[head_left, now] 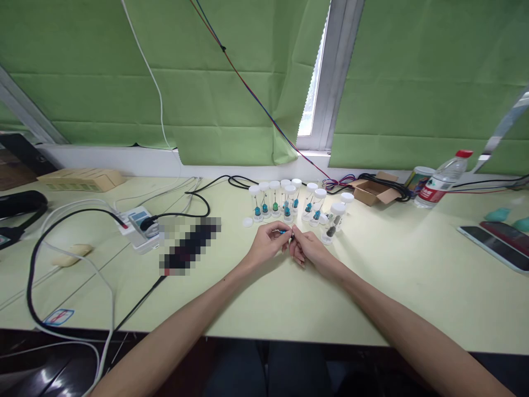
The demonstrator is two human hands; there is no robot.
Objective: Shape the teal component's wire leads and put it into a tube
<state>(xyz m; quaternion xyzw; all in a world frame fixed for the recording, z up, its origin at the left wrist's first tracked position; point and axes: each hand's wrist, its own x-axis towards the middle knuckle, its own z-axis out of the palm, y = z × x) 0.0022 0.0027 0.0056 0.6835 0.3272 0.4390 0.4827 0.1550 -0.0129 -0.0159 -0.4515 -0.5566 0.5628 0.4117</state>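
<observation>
Near the middle of the table, my left hand [268,242] and my right hand [309,248] meet with fingers pinched together. Between the fingertips of my left hand shows a small blue piece [282,232]. A small dark piece [292,237] sits at the fingertips of my right hand; whether the two are one object I cannot tell. Just beyond stand several clear tubes with white caps [275,199], most holding a small blue or green piece on a thin stem. One clear tube with dark contents [333,223] stands close to my right hand. A loose white cap [247,222] lies to the left.
At left are a power strip [140,229] with cables, a pixelated dark object [190,248] and a cardboard box [80,180]. On the right, an open small carton [374,191], a can [419,181], a red-capped bottle [443,181] and a phone [491,248] rest on the table [397,275].
</observation>
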